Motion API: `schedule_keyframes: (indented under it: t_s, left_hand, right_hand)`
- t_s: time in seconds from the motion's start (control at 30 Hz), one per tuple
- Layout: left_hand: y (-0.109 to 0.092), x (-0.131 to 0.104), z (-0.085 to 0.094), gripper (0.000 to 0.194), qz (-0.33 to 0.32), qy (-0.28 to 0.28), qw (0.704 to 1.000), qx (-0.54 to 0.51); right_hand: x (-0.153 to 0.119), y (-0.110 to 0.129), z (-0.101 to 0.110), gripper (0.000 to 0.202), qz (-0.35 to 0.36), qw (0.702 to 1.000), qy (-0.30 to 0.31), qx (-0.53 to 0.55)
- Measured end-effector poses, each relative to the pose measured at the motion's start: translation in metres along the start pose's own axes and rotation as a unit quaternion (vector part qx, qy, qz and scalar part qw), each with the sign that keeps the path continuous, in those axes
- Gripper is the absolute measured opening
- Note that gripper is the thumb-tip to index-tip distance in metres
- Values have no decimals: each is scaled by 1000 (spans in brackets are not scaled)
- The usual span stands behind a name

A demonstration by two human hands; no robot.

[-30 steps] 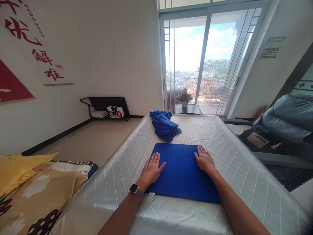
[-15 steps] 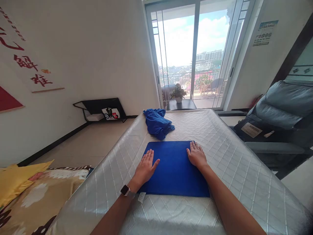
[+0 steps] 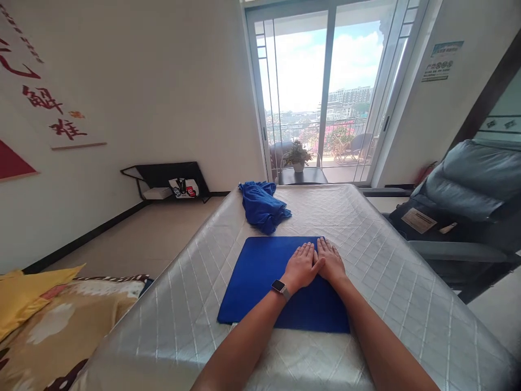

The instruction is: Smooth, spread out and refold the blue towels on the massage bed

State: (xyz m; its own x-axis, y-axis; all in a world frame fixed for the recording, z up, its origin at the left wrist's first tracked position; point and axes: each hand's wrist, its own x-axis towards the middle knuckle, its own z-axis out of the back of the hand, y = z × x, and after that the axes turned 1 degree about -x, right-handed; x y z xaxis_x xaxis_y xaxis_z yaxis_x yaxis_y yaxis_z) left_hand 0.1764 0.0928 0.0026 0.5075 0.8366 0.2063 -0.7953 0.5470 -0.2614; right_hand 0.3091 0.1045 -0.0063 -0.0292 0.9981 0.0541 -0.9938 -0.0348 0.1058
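1. I am in a pale-walled room with a sliding glass door (image 3: 328, 98) ahead, over a large surface under a silver quilted cover (image 3: 195, 282).
2. On that cover, midway between its left and right edges and well short of its far edge, lies a flat blue rectangular piece of folded-looking fabric (image 3: 252, 277), its rounded far left corner in view.
3. My left hand (image 3: 301, 267) rests palm down on the blue piece, right of its middle, with my fingers straight and close together and my thumb out, reaching over the edge of my right hand.
4. My right hand (image 3: 331, 262) lies flat beside it at the blue piece's far right corner, fingers straight and nearly together, its thumb hidden. I pinch nothing with either hand.
5. A watch with a dark square face (image 3: 278, 285) sits on my left wrist.
6. A crumpled blue cloth (image 3: 262, 206) lies near the cover's far left corner, just beyond the blue piece.
7. Past the far edge, a potted plant (image 3: 298, 156) stands on a small dark table (image 3: 305, 176).
8. Off the right edge is a dark padded armchair (image 3: 468, 184); off the left, a yellow pillow (image 3: 36, 288) lies on patterned bedding (image 3: 81, 315).
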Motion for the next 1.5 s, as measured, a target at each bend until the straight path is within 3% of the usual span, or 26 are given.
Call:
schedule_keyframes:
  t_s: [0.13, 0.4, 0.57, 0.8, 0.97, 1.1, 1.2, 1.3, 1.37, 1.5]
  left_hand:
    - [41, -16, 8, 75, 35, -1, 999, 31]
    - [149, -64, 43, 80, 192, -14, 977, 88]
    - [179, -85, 45, 79, 233, -35, 967, 93]
    - [177, -83, 47, 84, 233, -21, 968, 89]
    - [177, -84, 47, 84, 235, -30, 968, 82]
    - [176, -86, 51, 82, 230, -28, 969, 84]
    - [169, -86, 61, 77, 218, -58, 970, 94]
    - [151, -82, 70, 68, 162, -82, 979, 89]
    - [131, -73, 72, 63, 97, -69, 990, 72]
    - [79, -36, 58, 63, -11, -27, 999, 29]
  right_hand:
    - [1, 4, 2, 66, -16, 1000, -6, 14]
    - [1, 4, 4, 66, -23, 1000, 0, 13]
    - [0, 6, 4, 66, -24, 1000, -8, 0]
    - [3, 13, 14, 63, 3, 998, -26, -55]
    - [14, 17, 14, 64, 0, 1000, 18, -17]
    - [16, 15, 8, 65, -7, 1000, 10, -4]
    - [14, 15, 7, 65, -9, 1000, 2, 1]
    - [12, 16, 8, 64, -13, 1000, -6, 10]
    - [12, 17, 8, 64, -16, 1000, -8, 16]
    - [12, 17, 6, 64, -9, 1000, -18, 21]
